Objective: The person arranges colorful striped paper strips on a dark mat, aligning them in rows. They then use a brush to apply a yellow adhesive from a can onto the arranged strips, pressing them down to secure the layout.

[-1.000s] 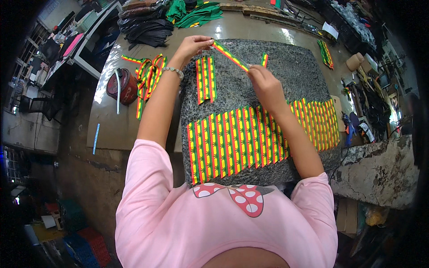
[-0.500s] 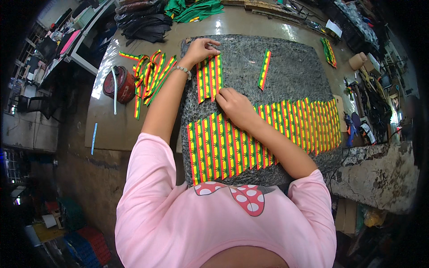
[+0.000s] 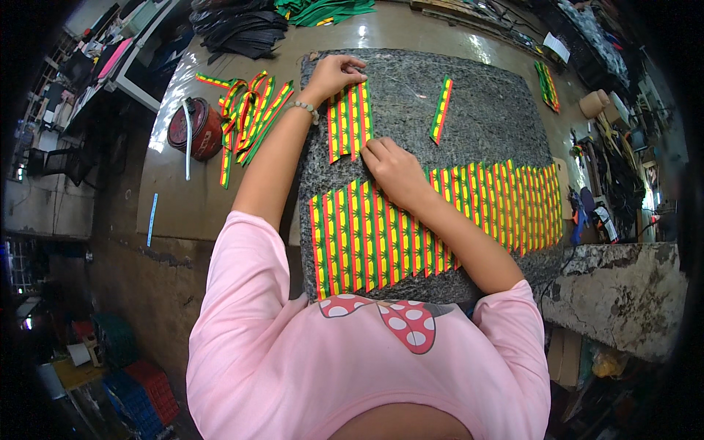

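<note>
Both of my hands are on a short row of ribbon strips [image 3: 343,126], patterned in red, yellow and green, laid side by side on a dark grey, felt-like mat [image 3: 400,70]. My left hand [image 3: 336,78] is closed at the far end of the row's rightmost strip, its thumb and fingers pinched together. At that strip's near end, my right hand [image 3: 396,170] has its fingertips closed on the slanted tip. Below lies a long row of matching strips [image 3: 367,238], partly covered by my right forearm. One loose strip [image 3: 441,110] rests farther right on the mat.
Left of the mat, a tangle of similar ribbon strips [image 3: 253,121] lies beside a dark red round tin [image 3: 194,132]. Black strips [image 3: 238,28] and green strips [image 3: 326,11] are piled at the back. Another small ribbon bundle [image 3: 547,86] sits right of the mat.
The whole view has shifted slightly. Both hands stay at the two ends of the rightmost strip, with only very small movement.
</note>
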The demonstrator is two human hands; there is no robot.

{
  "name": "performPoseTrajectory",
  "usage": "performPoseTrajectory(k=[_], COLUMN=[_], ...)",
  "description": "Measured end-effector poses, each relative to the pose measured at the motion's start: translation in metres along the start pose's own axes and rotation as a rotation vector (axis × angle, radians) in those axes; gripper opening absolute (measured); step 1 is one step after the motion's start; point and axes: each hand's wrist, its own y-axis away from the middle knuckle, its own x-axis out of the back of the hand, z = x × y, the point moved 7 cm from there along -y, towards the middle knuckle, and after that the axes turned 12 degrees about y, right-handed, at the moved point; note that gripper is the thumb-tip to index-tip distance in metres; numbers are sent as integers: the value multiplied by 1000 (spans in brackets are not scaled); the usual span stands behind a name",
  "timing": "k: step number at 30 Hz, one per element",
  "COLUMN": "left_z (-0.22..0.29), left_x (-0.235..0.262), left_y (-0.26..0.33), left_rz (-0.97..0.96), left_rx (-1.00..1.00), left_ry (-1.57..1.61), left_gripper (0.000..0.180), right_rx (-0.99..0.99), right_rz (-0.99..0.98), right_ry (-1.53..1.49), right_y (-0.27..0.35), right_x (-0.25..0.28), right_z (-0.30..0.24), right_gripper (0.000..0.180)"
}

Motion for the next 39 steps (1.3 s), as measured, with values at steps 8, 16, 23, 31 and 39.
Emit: performPoseTrajectory(k=[8,16,23,31,39], left_z=[23,42,60,92,113], left_x=[0,-6,-100,-81,-25], left_y=[9,6,59,43,28], left_rz=[130,113,-489,-282,-179], left_rx=[-258,-251,561,307,171], left_ry=[-348,-80,482,1237,661], left_gripper=[34,31,54,35,30], right_rx=[-108,-480,-666,-961,-1004], right_rz=[-117,-298,-66,140,204], right_ry=[-336,-105,-273,-1158,-1306], right_y=[1,47,37,45,21], right_x=[4,14,39,46,21], right_z=[19,124,130,96,104], right_gripper=[19,21,14,15,28])
